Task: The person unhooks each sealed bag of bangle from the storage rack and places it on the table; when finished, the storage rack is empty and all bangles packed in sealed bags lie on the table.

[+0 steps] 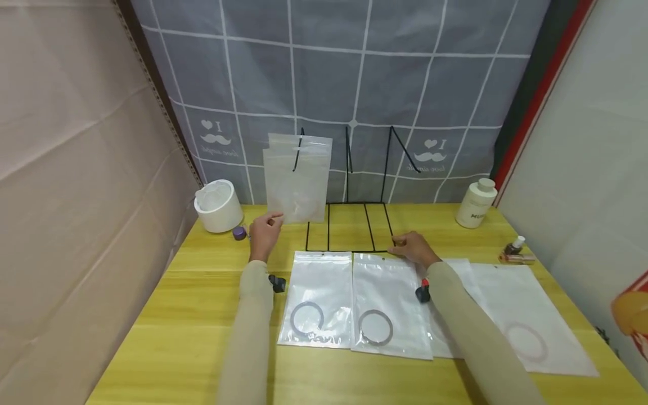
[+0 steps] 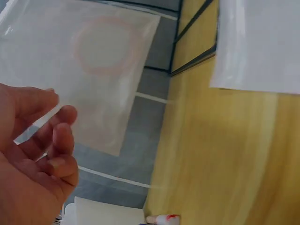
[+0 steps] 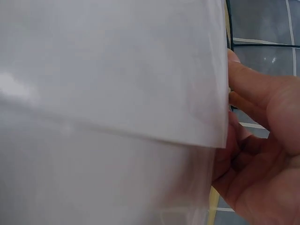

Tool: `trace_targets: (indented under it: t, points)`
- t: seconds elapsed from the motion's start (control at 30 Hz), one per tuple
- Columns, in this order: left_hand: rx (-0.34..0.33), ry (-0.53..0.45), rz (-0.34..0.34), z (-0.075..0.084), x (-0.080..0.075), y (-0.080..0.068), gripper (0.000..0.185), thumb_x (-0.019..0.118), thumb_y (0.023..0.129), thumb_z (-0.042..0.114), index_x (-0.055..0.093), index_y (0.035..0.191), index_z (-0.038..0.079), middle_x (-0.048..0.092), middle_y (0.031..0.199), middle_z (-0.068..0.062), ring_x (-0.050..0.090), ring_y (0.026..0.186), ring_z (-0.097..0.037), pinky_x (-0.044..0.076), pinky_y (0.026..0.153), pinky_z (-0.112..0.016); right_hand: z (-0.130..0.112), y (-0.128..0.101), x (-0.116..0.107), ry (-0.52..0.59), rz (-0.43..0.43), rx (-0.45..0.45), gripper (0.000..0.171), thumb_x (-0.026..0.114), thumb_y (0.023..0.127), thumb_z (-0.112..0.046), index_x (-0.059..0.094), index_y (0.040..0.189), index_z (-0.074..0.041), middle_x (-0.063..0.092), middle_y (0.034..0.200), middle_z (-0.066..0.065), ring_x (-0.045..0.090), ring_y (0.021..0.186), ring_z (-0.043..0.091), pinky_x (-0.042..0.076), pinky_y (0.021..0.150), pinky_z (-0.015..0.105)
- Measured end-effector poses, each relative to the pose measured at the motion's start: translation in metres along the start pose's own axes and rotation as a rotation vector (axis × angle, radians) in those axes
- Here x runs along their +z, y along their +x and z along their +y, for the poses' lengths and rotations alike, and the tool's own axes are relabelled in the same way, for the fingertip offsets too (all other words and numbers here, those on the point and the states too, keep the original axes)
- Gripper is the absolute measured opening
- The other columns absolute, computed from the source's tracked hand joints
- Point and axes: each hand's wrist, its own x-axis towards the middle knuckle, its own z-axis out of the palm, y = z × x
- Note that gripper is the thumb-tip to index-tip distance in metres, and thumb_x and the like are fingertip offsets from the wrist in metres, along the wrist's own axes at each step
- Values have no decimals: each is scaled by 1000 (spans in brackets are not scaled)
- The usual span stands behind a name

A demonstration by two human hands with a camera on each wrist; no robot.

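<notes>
Currently, we are holding nothing in our left hand [image 1: 265,233], its fingers curling loosely near the hanging translucent white plastic bags [image 1: 298,194]. Our right hand [image 1: 414,247] is reaching the top of the glossy plastic bag [image 1: 395,289] showing a grey ring [image 1: 376,311], lying on the yellow wood-grain table [image 1: 192,326]; whether we are pinching it, we cannot tell. We are judging that lining its top hole up with the black wire rack's [image 1: 354,202] hook [image 1: 405,149] matters most. Beyond, we are reading "MU", rest unclear, on the cream bottle [image 1: 476,203] and mirrored "I love simple" on the grey checked cloth [image 1: 324,79].
</notes>
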Motion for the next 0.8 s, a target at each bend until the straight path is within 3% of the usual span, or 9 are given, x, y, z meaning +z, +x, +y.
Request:
trace_targets:
  t: [0.07,0.17,0.23,0.37,0.47,0.57,0.67,0.8]
  points:
    - [66,-70,80,7,-12,6,24,66,97,13,76,117,5,70,99,-19,62,85,-30,49,82,-42,2,0,0,-5,0,2,62,74,93,-34,54,144,-5,53,145,24,57,121,35,50,99,51]
    - [143,-142,112,18,-27,16,27,70,94,10,74,121,4,63,123,-19,57,112,-34,46,96,-46,3,-1,1,-10,3,4,62,75,92,-34,55,144,-5,54,144,23,58,116,32,51,95,48]
    - [179,-154,86,25,-36,24,32,71,94,10,72,126,6,56,137,-17,49,128,-34,40,105,-51,2,-1,1,-13,5,-1,61,75,92,-33,56,143,-5,55,143,24,59,109,30,52,91,45]
    - [181,-257,-69,36,-50,38,43,71,95,10,64,137,10,45,155,-11,37,145,-30,35,115,-52,0,-2,2,-4,9,-15,62,75,92,-34,56,143,-5,55,143,24,58,106,28,51,88,42]
    - [146,-333,-188,44,-56,43,48,69,96,8,60,142,11,45,156,-8,39,145,-29,39,114,-44,1,-2,3,4,10,-20,62,75,92,-35,56,143,-5,54,143,24,58,110,28,51,90,43]
    - [136,-327,-255,55,-58,42,47,69,96,7,60,142,9,50,153,-8,48,129,-24,46,99,-31,2,-2,4,11,10,-16,62,75,92,-35,56,143,-5,54,144,24,58,114,29,51,92,45]
    - [158,-279,-283,69,-57,38,47,69,95,4,60,141,4,59,135,-18,49,98,-20,43,77,-24,3,-1,4,19,12,-4,61,75,92,-34,56,143,-6,54,144,24,58,117,31,50,96,47]
    - [147,-243,-276,86,-52,35,47,69,94,1,60,140,4,60,134,-21,56,95,-22,45,73,-17,4,-2,4,34,14,4,61,75,92,-34,56,143,-6,54,144,24,58,114,29,50,94,45]
